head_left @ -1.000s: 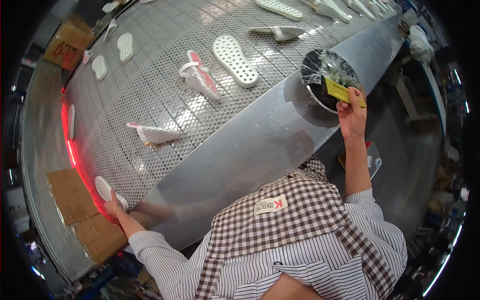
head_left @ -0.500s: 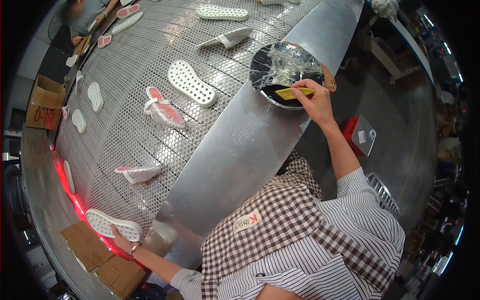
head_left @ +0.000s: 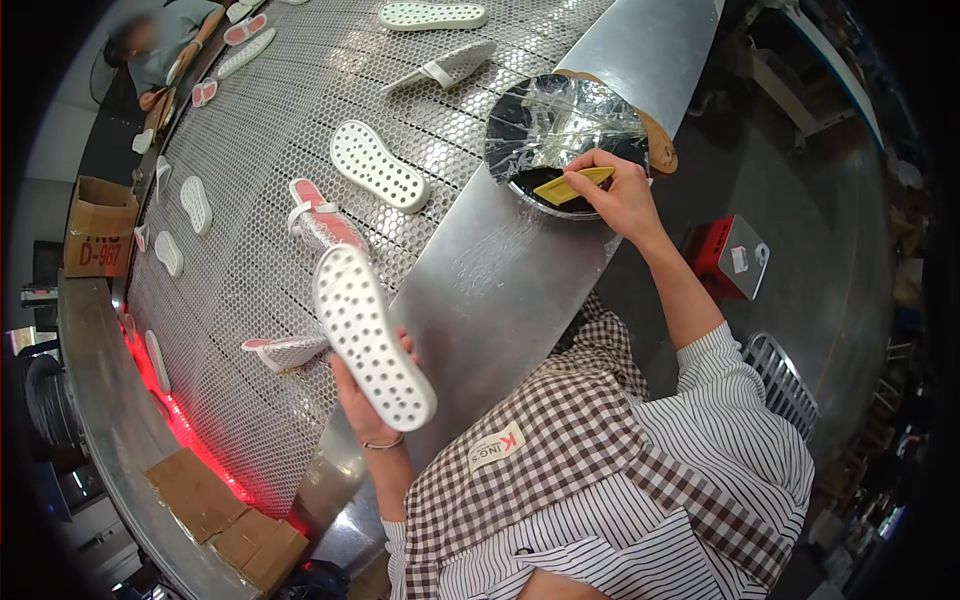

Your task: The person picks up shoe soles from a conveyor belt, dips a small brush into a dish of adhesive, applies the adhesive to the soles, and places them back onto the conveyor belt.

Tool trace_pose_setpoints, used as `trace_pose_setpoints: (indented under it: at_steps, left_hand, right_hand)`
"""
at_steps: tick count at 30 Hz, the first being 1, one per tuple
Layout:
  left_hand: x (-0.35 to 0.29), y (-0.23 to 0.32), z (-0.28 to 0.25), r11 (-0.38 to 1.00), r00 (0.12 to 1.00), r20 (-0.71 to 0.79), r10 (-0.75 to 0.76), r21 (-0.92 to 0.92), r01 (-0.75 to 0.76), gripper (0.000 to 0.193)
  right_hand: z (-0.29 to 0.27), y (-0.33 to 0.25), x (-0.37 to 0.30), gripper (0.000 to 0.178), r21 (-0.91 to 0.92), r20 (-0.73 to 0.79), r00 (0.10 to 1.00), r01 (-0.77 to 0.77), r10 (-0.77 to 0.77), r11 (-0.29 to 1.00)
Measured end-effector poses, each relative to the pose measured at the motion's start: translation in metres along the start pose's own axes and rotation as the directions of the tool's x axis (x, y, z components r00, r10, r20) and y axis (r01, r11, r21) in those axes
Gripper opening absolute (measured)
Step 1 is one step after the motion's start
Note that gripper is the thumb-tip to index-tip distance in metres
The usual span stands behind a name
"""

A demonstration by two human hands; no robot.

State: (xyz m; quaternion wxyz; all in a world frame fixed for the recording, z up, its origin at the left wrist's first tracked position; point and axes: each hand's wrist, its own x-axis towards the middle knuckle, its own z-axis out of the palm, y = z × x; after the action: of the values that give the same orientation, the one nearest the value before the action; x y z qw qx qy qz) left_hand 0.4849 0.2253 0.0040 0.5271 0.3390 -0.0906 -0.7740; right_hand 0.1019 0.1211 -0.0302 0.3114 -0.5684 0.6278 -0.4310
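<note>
My left hand (head_left: 372, 400) is closed round a white shoe sole (head_left: 372, 335), lifted in front of me with its holed face showing. In my right hand (head_left: 622, 198) is a yellow brush (head_left: 573, 186), pinched between thumb and fingers. The brush's end sits at the opening of a round container (head_left: 510, 125), partly covered with clear film; its inside looks dark. Beyond the lifted sole, a pink-and-white slipper upper (head_left: 325, 215) lies on the honeycomb mesh belt, and another upper (head_left: 288, 352) rests beside my left wrist.
Several soles, one a holed white sole (head_left: 380, 167), lie on the mesh belt (head_left: 255, 150). A smooth metal ledge (head_left: 470, 270) borders it on my side. Red light glows along the far-left edge near flattened cardboard (head_left: 225, 515). Across the belt, a person (head_left: 165, 50) handles pieces.
My left hand has picked up the white sole from the belt's left end and brought it right, toward me. My right hand has shifted slightly left, the brush still at the container's opening.
</note>
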Motion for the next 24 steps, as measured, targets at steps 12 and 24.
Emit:
trace_pose_setpoints:
  at_steps: [12, 24]
  left_hand:
    - [0.025, -0.032, 0.017, 0.991, 0.994, 0.038, -0.103, 0.089, 0.099, 0.067]
    - [0.006, -0.036, 0.013, 0.988, 0.993, -0.017, -0.113, 0.107, 0.114, 0.066]
  right_hand:
    - [0.006, 0.002, 0.005, 0.019, 0.393, 0.102, 0.951, -0.307, 0.291, 0.867]
    - [0.118, -0.081, -0.057, 0.01, 0.736, 0.161, 0.983, -0.177, 0.085, 0.654]
